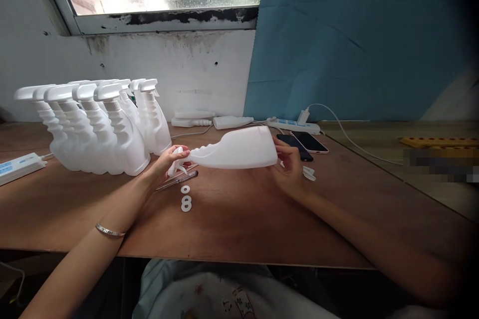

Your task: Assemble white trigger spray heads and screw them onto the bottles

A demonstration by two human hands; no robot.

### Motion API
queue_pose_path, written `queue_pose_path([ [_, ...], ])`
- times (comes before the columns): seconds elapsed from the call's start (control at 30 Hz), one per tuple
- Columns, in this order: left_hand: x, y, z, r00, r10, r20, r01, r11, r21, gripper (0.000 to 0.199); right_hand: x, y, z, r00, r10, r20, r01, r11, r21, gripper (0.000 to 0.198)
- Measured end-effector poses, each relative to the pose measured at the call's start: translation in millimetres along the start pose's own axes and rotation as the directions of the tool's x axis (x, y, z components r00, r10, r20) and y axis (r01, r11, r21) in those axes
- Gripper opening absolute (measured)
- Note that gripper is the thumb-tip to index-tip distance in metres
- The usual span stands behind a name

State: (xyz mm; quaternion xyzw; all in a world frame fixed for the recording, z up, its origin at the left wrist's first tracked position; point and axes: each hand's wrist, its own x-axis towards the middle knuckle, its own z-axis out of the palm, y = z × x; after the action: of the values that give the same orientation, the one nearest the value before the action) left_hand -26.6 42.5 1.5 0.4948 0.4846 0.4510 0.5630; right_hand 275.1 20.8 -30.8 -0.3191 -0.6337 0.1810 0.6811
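Observation:
A white spray bottle lies sideways in the air above the brown table, held between both hands. Around its trigger head and neck, at the left end, the fingers of my left hand are closed. At the bottle's base, my right hand grips with bent fingers. Below the left hand a screwdriver with a dark end rests on the wood. Several white ring washers lie in a short column nearer to me. Small white pieces sit just beyond the right hand.
Several upright white spray bottles crowd the left side. Two phones lie at the right, near a power strip with a plugged-in charger and cable. More white bottles lie along the wall. Another power strip is at far left.

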Motion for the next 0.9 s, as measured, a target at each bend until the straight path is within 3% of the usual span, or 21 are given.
queue_pose_path([
  [0.13,-2.5,4.1,1.2,0.999,0.040,-0.009,-0.040,0.999,0.010,0.044,2.9,3.2,-4.7,0.997,-0.077,-0.031,0.072,0.987,-0.144,0.035],
  [0.27,-5.3,5.2,2.6,0.998,0.060,0.003,-0.060,0.998,0.001,0.042,4.1,3.5,-5.6,0.996,-0.072,-0.050,0.058,0.969,-0.240,0.024],
  [0.43,-6.3,4.8,3.3,0.999,0.033,-0.001,-0.033,0.999,-0.002,0.044,2.4,-0.4,-0.7,0.987,-0.160,0.025,0.162,0.982,-0.102,0.039],
  [0.53,-3.7,3.4,1.7,0.999,0.048,-0.015,-0.049,0.998,-0.028,0.043,0.8,-0.5,1.5,0.985,-0.126,0.116,0.129,0.992,-0.017,0.045],
  [0.7,-0.2,1.3,-2.2,0.998,0.050,-0.036,-0.051,0.998,-0.047,0.043,0.2,0.9,0.8,0.992,-0.073,0.105,0.089,0.982,-0.166,0.045],
  [0.9,-2.8,1.1,-2.0,0.999,0.044,-0.011,-0.044,0.999,0.013,0.041,3.2,0.3,-5.4,0.990,-0.111,0.091,0.129,0.966,-0.226,0.035],
])
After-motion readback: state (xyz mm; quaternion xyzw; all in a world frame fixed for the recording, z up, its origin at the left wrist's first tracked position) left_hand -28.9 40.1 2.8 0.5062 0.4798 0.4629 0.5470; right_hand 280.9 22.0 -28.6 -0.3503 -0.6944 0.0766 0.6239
